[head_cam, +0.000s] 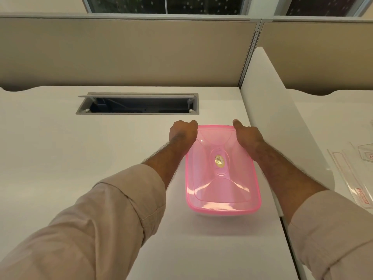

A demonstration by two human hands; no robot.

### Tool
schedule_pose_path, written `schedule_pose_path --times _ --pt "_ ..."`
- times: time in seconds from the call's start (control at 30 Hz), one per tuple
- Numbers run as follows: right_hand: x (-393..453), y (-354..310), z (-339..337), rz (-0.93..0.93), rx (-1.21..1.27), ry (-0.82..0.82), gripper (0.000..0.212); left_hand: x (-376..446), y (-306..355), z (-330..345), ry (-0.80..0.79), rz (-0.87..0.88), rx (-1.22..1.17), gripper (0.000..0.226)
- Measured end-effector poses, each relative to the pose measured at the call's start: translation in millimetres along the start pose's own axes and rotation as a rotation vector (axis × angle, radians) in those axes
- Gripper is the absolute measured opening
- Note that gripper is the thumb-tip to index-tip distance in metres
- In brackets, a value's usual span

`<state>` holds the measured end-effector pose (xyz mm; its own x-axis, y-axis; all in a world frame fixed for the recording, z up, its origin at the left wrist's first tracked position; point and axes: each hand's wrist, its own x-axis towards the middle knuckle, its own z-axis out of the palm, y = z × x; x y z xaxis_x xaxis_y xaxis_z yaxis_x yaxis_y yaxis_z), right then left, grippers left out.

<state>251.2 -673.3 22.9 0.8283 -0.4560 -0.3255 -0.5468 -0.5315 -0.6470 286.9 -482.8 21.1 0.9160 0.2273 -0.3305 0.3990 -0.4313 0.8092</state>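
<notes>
Item: pink container (222,190), lidded and translucent, is sitting on the white desk (60,148) close to its right edge, its long axis running near to far and a gold oval sticker (220,161) lying at the lid's centre. Left hand (182,134) and right hand (247,136) are gripping its far left and far right corners, fingers curling together over the far rim, tips hidden behind it. Beyond, a cable hatch (137,104) is standing open in the desk, with a beige partition (121,53) rising behind.
</notes>
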Motion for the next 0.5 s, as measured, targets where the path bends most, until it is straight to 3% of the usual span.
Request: schedule_pose_path --times 0.2,0.37,0.5 --pt "-44.2 15.8 -3.5 -0.064 -0.111 0.136 0.082 -4.6 1.6 1.2 0.036 -0.047 -0.069 0.027" --pt "-115.7 62.1 -1.2 -0.037 -0.142 0.192 0.081 -2.1 0.5 1.8 0.030 -0.046 -0.052 0.026" --pt "-147.0 76.6 0.1 -0.019 -0.010 0.198 0.073 -1.3 0.9 2.7 0.024 -0.041 -0.044 0.027"
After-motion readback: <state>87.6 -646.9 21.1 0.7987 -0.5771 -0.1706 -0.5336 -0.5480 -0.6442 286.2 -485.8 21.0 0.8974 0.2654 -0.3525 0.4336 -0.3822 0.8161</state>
